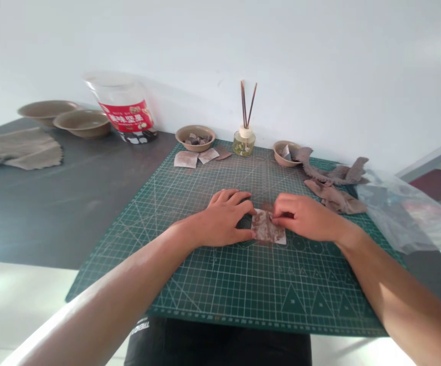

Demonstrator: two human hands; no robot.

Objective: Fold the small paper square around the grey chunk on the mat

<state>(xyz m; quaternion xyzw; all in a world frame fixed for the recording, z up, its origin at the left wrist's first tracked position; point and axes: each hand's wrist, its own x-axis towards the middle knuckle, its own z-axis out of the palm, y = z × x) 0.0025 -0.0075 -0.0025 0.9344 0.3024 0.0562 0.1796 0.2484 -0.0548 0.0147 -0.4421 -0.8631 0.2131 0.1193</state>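
Observation:
A small square sheet, whitish with brown patches, lies flat on the green cutting mat. My left hand rests on the mat with its fingers spread. Its thumb and forefinger tips touch the sheet's left edge. Above the sheet's upper right part, my right hand is closed in a pinch, fingertips down at the surface. What it pinches, if anything, is too small to make out. Brown smudges show on the mat around the sheet.
Behind are a bowl of dark fragments, pale square pieces, a reed diffuser, and a small bowl. Crumpled brown cloths and a plastic bag lie right. A plastic tub, bowls and cloth stand left.

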